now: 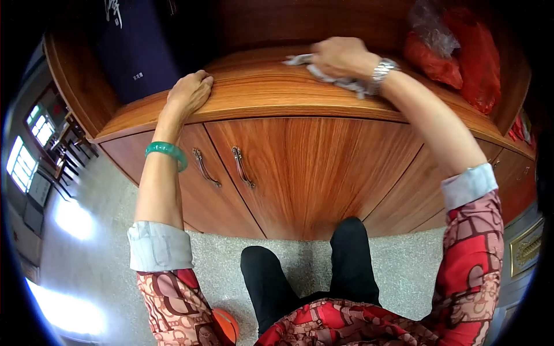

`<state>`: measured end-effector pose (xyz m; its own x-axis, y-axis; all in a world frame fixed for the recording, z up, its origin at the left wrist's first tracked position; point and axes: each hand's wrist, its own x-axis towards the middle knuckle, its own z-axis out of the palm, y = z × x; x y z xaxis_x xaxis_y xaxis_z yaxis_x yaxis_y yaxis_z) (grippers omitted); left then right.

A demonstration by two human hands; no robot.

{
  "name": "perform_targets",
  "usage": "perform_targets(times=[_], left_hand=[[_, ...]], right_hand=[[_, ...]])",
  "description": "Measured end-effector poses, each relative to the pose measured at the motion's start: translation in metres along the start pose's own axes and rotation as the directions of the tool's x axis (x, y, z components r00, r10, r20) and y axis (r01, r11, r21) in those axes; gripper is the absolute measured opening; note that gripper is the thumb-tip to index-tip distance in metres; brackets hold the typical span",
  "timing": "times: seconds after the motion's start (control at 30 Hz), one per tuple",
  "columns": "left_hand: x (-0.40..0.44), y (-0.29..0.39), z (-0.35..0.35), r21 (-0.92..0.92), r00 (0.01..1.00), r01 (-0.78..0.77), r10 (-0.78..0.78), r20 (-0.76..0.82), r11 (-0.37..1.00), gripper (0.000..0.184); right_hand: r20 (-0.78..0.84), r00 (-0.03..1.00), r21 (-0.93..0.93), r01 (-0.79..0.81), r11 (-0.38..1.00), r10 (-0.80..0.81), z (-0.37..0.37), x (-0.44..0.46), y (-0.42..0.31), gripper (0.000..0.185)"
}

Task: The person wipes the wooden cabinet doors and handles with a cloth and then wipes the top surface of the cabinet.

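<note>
A grey-white cloth (340,82) is bunched under my right hand (340,56), which is closed on it and presses it to the wooden shelf (254,86). One end of the cloth sticks out to the left of my fingers, and another trails below my palm toward the silver wristwatch. My left hand (191,92) lies on the front left part of the same shelf, beside a dark blue box (135,57), with nothing seen in it. Its fingers rest on the wood, partly hidden behind the back of the hand.
Red plastic bags (476,63) and a clear plastic bag (435,29) lie at the shelf's right end. Cabinet doors (311,167) with metal handles (242,167) are below. An orange round object (227,326) is on the floor by my left sleeve. Tables and chairs (66,144) stand far left.
</note>
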<state>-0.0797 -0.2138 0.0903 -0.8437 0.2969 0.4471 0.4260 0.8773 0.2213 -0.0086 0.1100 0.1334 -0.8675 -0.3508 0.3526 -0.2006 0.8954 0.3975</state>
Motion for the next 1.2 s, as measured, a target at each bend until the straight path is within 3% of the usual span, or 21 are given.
perform_targets(times=[0.07,0.1,0.17,0.23,0.3,0.37,0.4,0.43,0.53,0.57,0.67,0.73,0.83,0.93,1.03,1.07,1.1,1.2], left_hand=[[-0.008,0.011,-0.006,0.001,1.0,0.02,-0.02,0.0,1.0,0.039],[-0.011,0.017,-0.009,0.01,0.999,0.037,-0.037,-0.002,0.999,0.038],[-0.012,0.023,-0.011,0.028,0.999,0.052,-0.052,-0.001,0.998,0.038],[-0.012,0.025,-0.011,0.048,0.998,0.067,-0.067,0.002,0.997,0.038],[-0.011,0.026,-0.009,0.113,0.998,0.069,-0.067,-0.021,0.991,0.039],[-0.009,0.023,-0.007,0.1,0.998,0.062,-0.06,-0.024,0.993,0.04],[-0.009,0.022,-0.007,0.094,0.998,0.054,-0.051,-0.028,0.994,0.04],[-0.01,0.024,-0.009,0.097,0.999,0.051,-0.049,-0.022,0.994,0.04],[-0.009,0.019,-0.01,0.075,0.998,0.057,-0.056,-0.007,0.996,0.04],[-0.006,0.011,-0.008,0.03,0.999,0.037,-0.038,0.014,0.999,0.04],[-0.011,0.015,-0.013,-0.003,0.999,0.035,-0.035,0.022,0.999,0.04],[-0.011,0.018,-0.012,-0.004,0.999,0.052,-0.052,0.006,0.999,0.039],[-0.01,0.016,-0.011,-0.021,0.998,0.045,-0.044,0.05,0.999,0.037],[-0.009,0.016,-0.013,-0.079,0.993,0.074,-0.066,0.098,0.994,0.042],[-0.012,0.022,-0.014,-0.017,0.995,0.1,-0.099,0.029,0.995,0.044],[-0.012,0.025,-0.014,-0.023,0.995,0.095,-0.095,0.027,0.995,0.044],[-0.013,0.027,-0.015,0.001,0.994,0.104,-0.104,0.034,0.995,0.045],[-0.01,0.027,-0.012,0.043,0.994,0.102,-0.104,0.029,0.994,0.046]], right_hand=[[0.158,0.957,0.03,-0.249,0.968,0.242,0.006,-0.019,0.034,0.044],[0.097,0.966,0.106,-0.25,0.962,0.24,0.01,-0.03,0.049,0.046],[0.186,0.953,0.138,-0.266,0.954,0.239,0.012,-0.027,0.059,0.045],[0.207,0.953,0.142,-0.252,0.957,0.22,0.003,-0.024,0.046,0.044],[0.218,0.971,0.232,-0.151,0.961,0.1,-0.008,-0.018,0.026,0.043],[0.18,0.975,0.38,-0.188,0.906,0.127,0.006,0.009,0.002,0.035],[0.209,0.977,0.412,-0.125,0.903,0.04,-0.008,0.016,-0.023,0.035],[0.068,0.997,0.436,-0.001,0.9,-0.032,-0.014,0.026,-0.045,0.031],[0.013,0.979,0.566,0.162,0.808,-0.205,-0.035,0.047,-0.114,0.031],[0.082,0.976,0.474,0.141,0.869,-0.203,-0.058,0.042,-0.134,0.03],[-0.048,0.907,0.239,0.418,0.877,-0.419,-0.032,0.075,-0.141,0.028],[0.06,0.989,0.572,0.078,0.816,-0.137,-0.036,0.049,-0.123,0.028],[0.034,0.997,0.442,0.045,0.896,-0.067,-0.021,0.025,-0.063,0.028],[0.074,0.995,0.341,-0.095,0.935,0.074,0.008,-0.008,0.016,0.038],[-0.011,0.991,0.23,-0.127,0.965,0.133,0.032,-0.041,0.083,0.035],[-0.01,0.991,0.223,-0.13,0.966,0.136,0.04,-0.039,0.095,0.035],[0.006,1.0,0.059,0.002,0.998,-0.003,0.036,-0.039,0.094,0.033],[0.032,0.995,0.145,-0.103,0.984,0.099,0.028,-0.035,0.072,0.031]])
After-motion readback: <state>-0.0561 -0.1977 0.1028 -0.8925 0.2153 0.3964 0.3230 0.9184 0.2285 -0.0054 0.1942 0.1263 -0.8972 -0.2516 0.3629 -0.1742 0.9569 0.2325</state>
